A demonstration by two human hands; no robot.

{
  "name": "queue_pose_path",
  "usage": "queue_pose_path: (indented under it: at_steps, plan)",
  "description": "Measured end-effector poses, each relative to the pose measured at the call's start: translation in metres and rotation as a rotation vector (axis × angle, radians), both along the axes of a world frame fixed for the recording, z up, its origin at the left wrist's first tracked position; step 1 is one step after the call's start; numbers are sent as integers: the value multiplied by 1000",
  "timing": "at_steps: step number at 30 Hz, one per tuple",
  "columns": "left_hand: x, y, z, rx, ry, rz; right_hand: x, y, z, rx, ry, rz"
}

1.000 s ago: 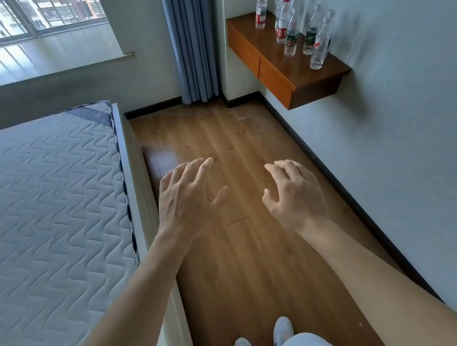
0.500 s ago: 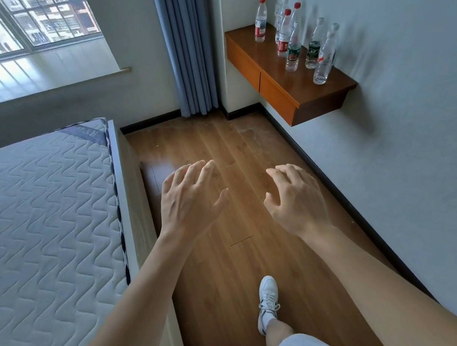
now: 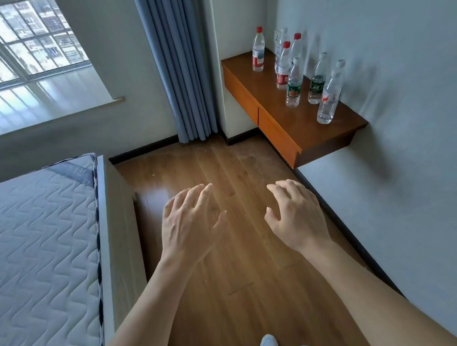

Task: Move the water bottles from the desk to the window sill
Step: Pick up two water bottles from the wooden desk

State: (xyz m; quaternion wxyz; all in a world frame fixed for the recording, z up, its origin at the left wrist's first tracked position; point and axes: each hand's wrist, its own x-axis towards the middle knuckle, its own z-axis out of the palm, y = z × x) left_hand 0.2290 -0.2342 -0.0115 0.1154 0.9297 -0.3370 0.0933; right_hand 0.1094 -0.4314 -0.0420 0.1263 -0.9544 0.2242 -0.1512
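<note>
Several clear water bottles stand upright on a wall-mounted wooden desk [image 3: 301,125] at the upper right. One red-capped bottle [image 3: 258,50] stands apart at the far end; the nearest clear bottle [image 3: 329,96] is by the desk's near end. The pale window sill [image 3: 45,107] lies at the upper left under the window. My left hand [image 3: 187,225] and my right hand [image 3: 296,216] hover over the wooden floor, fingers spread, holding nothing, well short of the desk.
A bed with a quilted mattress [image 3: 34,263] fills the left side. A blue-grey curtain [image 3: 179,62] hangs between the window and the desk. A strip of wooden floor [image 3: 235,299] runs between bed and right wall. My white shoes show at the bottom.
The view has moved forward and tilted up: desk, bottles and window sill appear closer and lower in the frame. Both hands stay raised and empty.
</note>
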Motion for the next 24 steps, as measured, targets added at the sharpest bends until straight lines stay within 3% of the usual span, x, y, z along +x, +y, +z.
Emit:
queue_pose_path:
  at_steps: [11, 24]
  plan:
    - [125, -43, -7, -24, 3, 73, 139, -44, -9, -45, 32, 88]
    - [375, -97, -1, -64, 18, 53, 370, -98, -5, -91, 54, 54]
